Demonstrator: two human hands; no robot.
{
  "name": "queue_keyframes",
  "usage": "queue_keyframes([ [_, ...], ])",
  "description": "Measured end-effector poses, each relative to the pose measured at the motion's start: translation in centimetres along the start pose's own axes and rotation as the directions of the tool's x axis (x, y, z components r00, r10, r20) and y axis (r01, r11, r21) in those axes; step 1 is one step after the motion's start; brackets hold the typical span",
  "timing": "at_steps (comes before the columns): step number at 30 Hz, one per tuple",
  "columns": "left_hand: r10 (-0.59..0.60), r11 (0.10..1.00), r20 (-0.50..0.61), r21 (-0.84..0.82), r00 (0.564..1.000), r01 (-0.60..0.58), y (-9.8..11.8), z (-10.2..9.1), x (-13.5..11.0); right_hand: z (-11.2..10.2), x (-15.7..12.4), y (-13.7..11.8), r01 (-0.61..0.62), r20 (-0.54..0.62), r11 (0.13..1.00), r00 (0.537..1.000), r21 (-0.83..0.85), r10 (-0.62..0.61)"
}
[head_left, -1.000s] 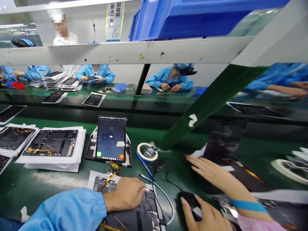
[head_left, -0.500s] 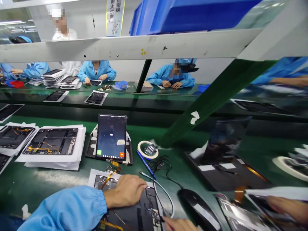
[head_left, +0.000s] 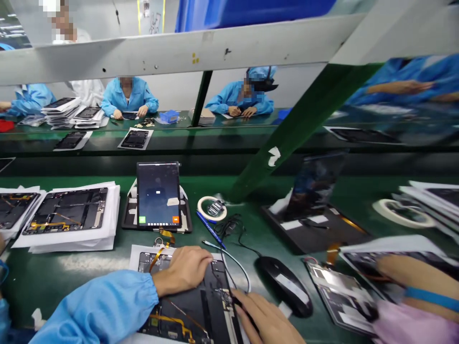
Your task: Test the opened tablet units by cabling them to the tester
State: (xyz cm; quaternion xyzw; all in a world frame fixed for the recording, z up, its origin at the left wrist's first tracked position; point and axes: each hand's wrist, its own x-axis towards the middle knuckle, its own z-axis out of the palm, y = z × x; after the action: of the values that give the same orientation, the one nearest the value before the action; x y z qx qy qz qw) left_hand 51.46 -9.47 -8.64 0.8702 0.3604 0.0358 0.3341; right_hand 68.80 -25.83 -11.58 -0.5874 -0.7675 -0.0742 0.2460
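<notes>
An opened tablet chassis (head_left: 201,310) with black parts and orange flex cables lies on white paper at the near edge. My left hand (head_left: 184,270), in a blue sleeve, rests on its upper part with the fingers curled under; what they press or hold is hidden. Fingers stretched out flat, my right hand (head_left: 267,317) lies at the chassis's right edge, where a black plug and a white cable (head_left: 236,265) meet it. A black mouse (head_left: 287,286) sits just right of that hand. A lit tablet (head_left: 158,195) stands propped behind the chassis.
Stacks of opened tablets on paper (head_left: 68,212) lie at left. A tape roll (head_left: 211,209) and a blue pen (head_left: 210,229) sit near the stand. A co-worker's forearm with a blue wristband (head_left: 412,282) reaches over tablets at right. A green post (head_left: 287,143) slants up. Other workers sit across the belt.
My right hand has come off the mouse and now lies at the chassis's right edge. The co-worker's hand has drawn back to the right. The view has shifted down and right.
</notes>
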Motion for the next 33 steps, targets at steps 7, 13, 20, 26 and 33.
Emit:
queue_keyframes([
  [7, 0.025, 1.0, -0.037, -0.007, 0.999, -0.025, -0.4, 0.0, 0.5, 0.2, 0.8, 1.8, 0.091, 0.114, 0.995, 0.989, 0.039, -0.095],
  [13, 0.046, 0.999, -0.053, -0.006, 0.998, -0.046, -0.7, -0.2, 0.8, -1.4, 1.9, 2.5, 0.082, 0.207, 0.992, 0.973, 0.091, -0.099],
  [20, 0.069, 0.997, -0.084, 0.029, 0.994, -0.067, -0.7, 0.0, 0.9, -3.3, 2.0, 2.6, -0.121, 0.103, 0.984, 0.986, -0.13, 0.135],
  [26, 0.298, 0.942, -0.238, 0.227, 0.924, -0.246, -0.1, -0.5, -0.9, -2.2, 4.4, 1.4, -0.103, -0.023, 0.99, 0.995, -0.094, 0.101],
  [33, 0.232, 0.884, -0.533, 0.465, 0.814, 0.052, -3.5, -3.0, -6.3, 1.9, 9.6, -0.1, 0.017, -0.296, 0.98, 0.954, 0.198, 0.043],
])
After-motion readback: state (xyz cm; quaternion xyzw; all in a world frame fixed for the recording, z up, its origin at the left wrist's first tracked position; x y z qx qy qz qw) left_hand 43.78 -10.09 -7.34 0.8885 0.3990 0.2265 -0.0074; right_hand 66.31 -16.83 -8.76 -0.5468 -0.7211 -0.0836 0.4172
